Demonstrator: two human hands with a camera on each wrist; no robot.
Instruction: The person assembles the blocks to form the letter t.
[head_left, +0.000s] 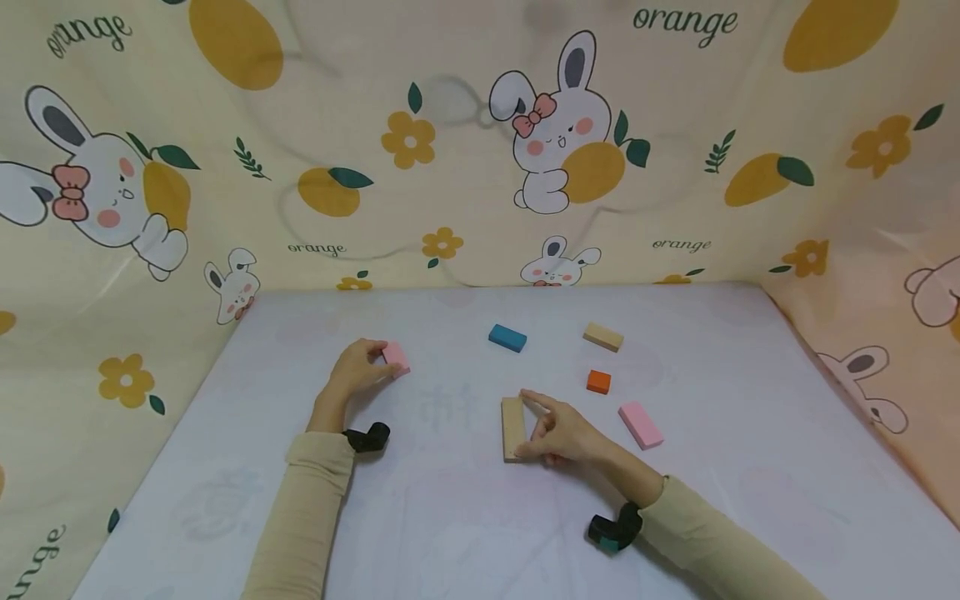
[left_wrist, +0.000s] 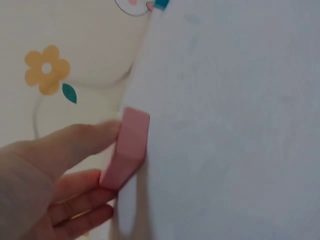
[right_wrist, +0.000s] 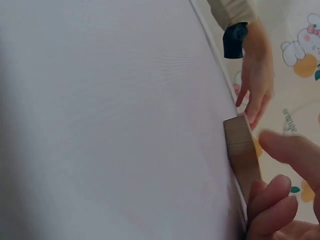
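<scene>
On the left side of the white tabletop, my left hand [head_left: 357,367] pinches a pink block [head_left: 397,358] between thumb and fingers. The left wrist view shows the thumb on one end of this pink block [left_wrist: 129,145] and fingertips at the other. Near the middle, my right hand [head_left: 567,433] spans a long plain wooden block [head_left: 512,429] with its thumb and index finger. This block points away from me, with fingertips close to both its ends. In the right wrist view, curled fingers overlap the near end of the wooden block [right_wrist: 241,147].
A blue block [head_left: 507,337] and a second plain wooden block [head_left: 603,337] lie toward the back. A small orange block [head_left: 598,382] and another pink block [head_left: 641,425] lie right of my right hand. Printed cloth [head_left: 450,192] hangs behind and along the sides.
</scene>
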